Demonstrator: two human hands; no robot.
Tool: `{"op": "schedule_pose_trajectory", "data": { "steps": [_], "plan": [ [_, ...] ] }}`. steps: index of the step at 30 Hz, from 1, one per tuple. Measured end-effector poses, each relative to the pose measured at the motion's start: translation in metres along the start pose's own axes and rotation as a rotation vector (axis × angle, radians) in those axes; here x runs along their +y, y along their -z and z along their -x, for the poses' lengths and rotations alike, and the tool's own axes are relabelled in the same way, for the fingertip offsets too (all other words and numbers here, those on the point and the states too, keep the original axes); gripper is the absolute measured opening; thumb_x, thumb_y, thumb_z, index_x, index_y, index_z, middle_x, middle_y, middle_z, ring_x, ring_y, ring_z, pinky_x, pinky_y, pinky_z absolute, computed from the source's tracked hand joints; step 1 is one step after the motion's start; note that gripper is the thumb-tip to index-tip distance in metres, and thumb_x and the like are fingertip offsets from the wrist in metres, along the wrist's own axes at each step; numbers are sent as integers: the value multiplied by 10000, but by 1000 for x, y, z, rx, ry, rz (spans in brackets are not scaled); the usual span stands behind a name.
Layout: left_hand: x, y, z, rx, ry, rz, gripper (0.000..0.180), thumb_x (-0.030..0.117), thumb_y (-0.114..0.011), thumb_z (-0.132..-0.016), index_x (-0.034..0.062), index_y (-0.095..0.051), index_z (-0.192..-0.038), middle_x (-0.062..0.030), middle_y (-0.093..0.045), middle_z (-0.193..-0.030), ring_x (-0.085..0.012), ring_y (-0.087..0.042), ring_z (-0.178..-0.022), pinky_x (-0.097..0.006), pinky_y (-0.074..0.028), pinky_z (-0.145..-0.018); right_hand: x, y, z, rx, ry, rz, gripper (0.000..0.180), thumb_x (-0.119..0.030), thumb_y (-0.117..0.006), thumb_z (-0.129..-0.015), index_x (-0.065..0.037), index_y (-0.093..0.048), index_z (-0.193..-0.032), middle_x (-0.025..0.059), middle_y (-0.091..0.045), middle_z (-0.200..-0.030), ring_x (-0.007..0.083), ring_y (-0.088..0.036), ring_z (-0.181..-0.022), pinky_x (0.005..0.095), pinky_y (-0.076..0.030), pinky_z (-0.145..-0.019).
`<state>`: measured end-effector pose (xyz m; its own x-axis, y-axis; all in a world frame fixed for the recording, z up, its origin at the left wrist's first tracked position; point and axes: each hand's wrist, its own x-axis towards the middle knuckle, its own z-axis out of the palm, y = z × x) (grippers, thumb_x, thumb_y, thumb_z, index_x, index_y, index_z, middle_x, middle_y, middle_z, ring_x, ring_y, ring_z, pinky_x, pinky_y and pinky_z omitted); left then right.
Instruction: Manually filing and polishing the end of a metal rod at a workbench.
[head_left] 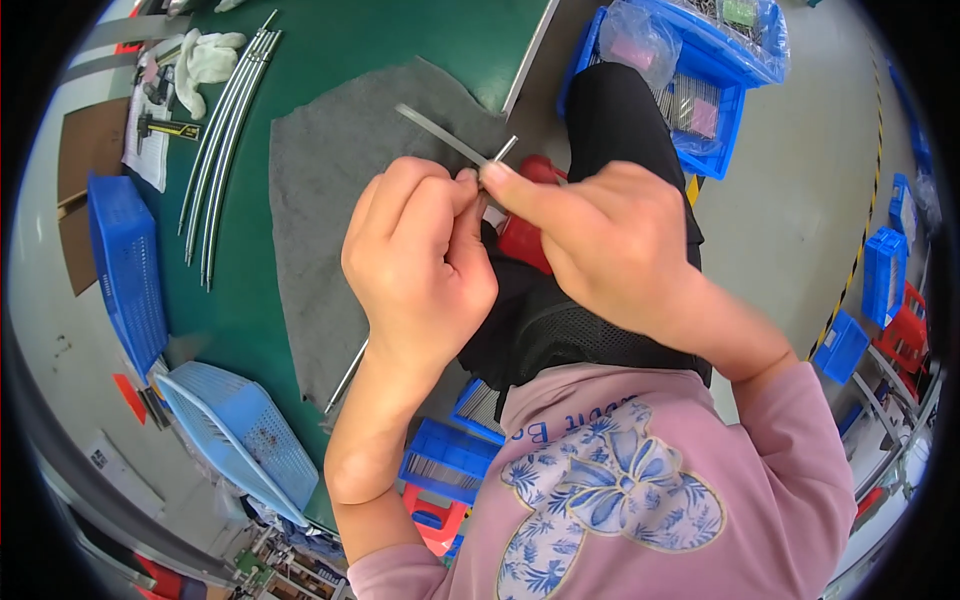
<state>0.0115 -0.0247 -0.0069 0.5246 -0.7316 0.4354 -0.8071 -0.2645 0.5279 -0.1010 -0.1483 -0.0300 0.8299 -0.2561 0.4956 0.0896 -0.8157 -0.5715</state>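
Note:
My left hand (420, 240) is closed round a slim shiny metal rod (348, 375), whose lower end shows beside my left forearm and whose short upper end sticks out past the fingers. Between the thumb and fingers of my right hand (615, 240) is a thin flat grey strip (435, 130), possibly a file, which crosses the rod near its upper end. The fingertips of both hands meet there and hide the contact. Below them a dark grey cloth (320, 200) covers part of the green table (400, 30). Several similar rods (225, 140) lie to the left of the cloth.
White gloves (207, 65) and a caliper (170, 128) lie at the far left. Two blue baskets (235, 430) (128, 270) line the table's left side. At the upper right, blue bins (730, 120) hold rods and bags. Something red (525, 240) sits by my leg.

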Motion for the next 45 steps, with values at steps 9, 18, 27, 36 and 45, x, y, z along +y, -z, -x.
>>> {"op": "schedule_pose_trajectory", "data": {
  "steps": [9,18,27,36,45],
  "plan": [
    [0,1,0,2,-7,-13,164,-84,-695,-668,17,-576,-720,-80,-544,-712,-264,-540,-615,-344,-433,-539,1,3,0,7,15,19,533,62,-622,-623,-112,-709,-1119,19,-550,-559,183,-514,-466,301,-366,-487],
    [1,1,0,-11,11,-4,167,-85,-698,-657,12,-582,-728,-81,-544,-723,-264,-538,-617,-346,-432,-538,8,-10,11,94,64,7,530,56,-648,-612,-80,-696,-1121,7,-551,-585,172,-503,-474,300,-391,-489],
    [1,2,0,-29,-1,-15,172,-83,-698,-658,15,-576,-729,-85,-542,-719,-265,-528,-606,-347,-421,-530,27,-62,14,519,181,34,435,-14,-699,-590,-129,-748,-1007,-37,-419,-525,128,-407,-424,269,-330,-430],
    [1,4,2,-31,15,5,183,-84,-698,-662,20,-557,-715,-84,-542,-718,-268,-532,-608,-352,-420,-533,34,-68,16,502,248,16,410,-33,-721,-573,-121,-744,-972,-28,-506,-584,128,-464,-465,244,-378,-448],
    [1,4,-1,-22,26,13,178,-86,-695,-664,16,-561,-721,-83,-537,-715,-265,-527,-600,-347,-415,-524,41,-67,24,491,306,30,439,-27,-690,-579,-126,-744,-1004,-35,-487,-569,117,-456,-461,246,-373,-455]
  ]
}}
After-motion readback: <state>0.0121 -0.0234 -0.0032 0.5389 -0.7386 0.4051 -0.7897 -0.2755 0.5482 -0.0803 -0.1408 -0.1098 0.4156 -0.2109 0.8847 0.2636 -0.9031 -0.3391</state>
